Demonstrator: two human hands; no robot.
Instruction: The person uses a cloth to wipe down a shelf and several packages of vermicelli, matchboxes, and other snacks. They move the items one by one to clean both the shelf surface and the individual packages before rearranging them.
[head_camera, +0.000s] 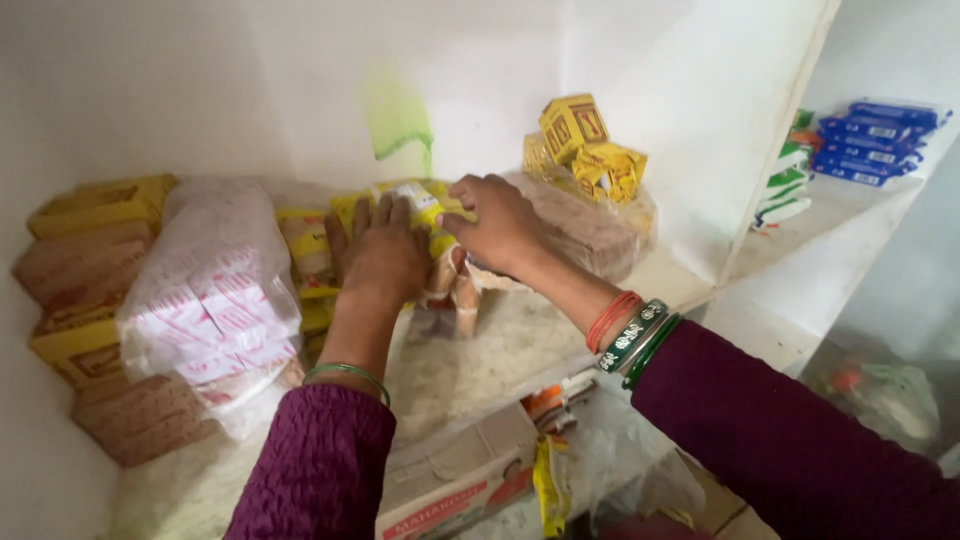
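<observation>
on the stone shelf (500, 350), left hand (380, 255) lies flat against yellow packets (310, 250); right hand (500, 225) pinches a yellow-white packet (420, 200). beside them, the plastic-wrapped bundle (210, 300) bulges; a nudge might topple the small yellow boxes (585, 150) behind.

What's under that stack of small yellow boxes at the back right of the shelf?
The small yellow boxes sit on a brown block wrapped in clear plastic, which lies on the stone shelf. The right hand covers the block's left end, so what lies there is hidden.
</observation>
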